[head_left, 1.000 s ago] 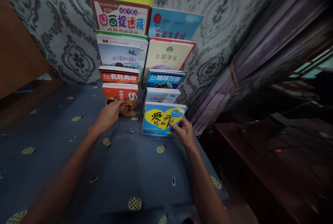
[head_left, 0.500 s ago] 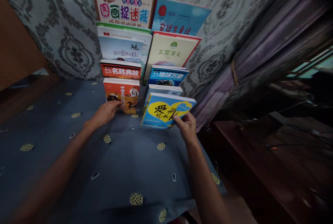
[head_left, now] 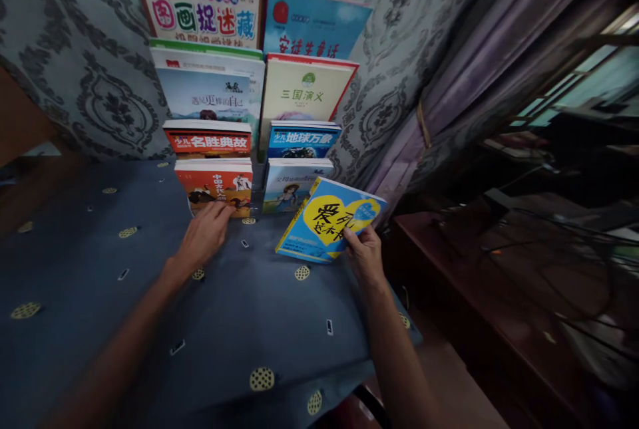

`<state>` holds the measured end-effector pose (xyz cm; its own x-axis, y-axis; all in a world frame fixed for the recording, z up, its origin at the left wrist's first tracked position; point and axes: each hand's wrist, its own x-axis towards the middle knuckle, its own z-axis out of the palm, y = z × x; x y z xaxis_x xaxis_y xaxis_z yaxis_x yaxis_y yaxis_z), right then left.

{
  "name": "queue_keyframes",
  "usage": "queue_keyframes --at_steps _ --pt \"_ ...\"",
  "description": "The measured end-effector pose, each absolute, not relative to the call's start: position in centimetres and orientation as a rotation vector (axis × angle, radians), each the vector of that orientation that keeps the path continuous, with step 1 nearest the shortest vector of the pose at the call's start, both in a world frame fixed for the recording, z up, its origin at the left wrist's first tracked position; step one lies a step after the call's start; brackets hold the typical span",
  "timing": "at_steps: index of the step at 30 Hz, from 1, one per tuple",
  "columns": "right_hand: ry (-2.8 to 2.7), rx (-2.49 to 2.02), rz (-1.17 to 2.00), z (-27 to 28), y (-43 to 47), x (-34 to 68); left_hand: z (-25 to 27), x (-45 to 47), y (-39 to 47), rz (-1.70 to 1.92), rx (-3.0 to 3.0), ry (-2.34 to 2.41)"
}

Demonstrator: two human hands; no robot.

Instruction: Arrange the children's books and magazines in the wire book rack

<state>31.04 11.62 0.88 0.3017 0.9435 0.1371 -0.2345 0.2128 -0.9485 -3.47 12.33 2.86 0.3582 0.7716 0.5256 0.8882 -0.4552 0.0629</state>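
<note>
My right hand (head_left: pixel 367 253) grips the right edge of a blue and yellow book (head_left: pixel 327 223), thumb on the front cover and fingers behind. The book is tilted and overlaps the lower right corner of a pale blue book (head_left: pixel 287 189) with a figure on its cover. My left hand (head_left: pixel 207 233) touches the lower front of an orange book (head_left: pixel 219 183), its fingers stretched out over the cover. Behind these stand a red-topped book (head_left: pixel 212 142) on the left and a dark blue book (head_left: pixel 302 140) on the right, in two stepped columns.
Taller books rise at the back, among them a brown one (head_left: pixel 200 6), a teal one (head_left: pixel 314 20) and a cream one (head_left: pixel 299 90). Patterned wallpaper (head_left: pixel 399 23) backs them. A blue cloth (head_left: pixel 239 322) covers the table. To the right are a purple curtain (head_left: pixel 464 63) and a dark red surface (head_left: pixel 459 283).
My right hand has drawn the blue and yellow book slightly right and tilted it, exposing more of the pale blue book. My left hand stays at the orange book. The view has shifted.
</note>
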Motion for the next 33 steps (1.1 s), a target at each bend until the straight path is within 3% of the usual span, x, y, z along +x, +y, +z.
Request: queue_keyframes --at_steps 7,16,33 --pt "-0.713 -0.969 0.988 0.2 11.4 33.5 2.7 0.7 13.1 -0.897 -2.507 -1.388" --pt "-0.525 -0.863 1.068 0.7 11.4 34.0 7.2 4.3 14.1 -1.030 -2.416 -1.156" --pt "-0.580 -0.859 1.120 0.8 11.4 33.3 7.2 -2.4 15.3 -0.902 -2.134 -1.586"
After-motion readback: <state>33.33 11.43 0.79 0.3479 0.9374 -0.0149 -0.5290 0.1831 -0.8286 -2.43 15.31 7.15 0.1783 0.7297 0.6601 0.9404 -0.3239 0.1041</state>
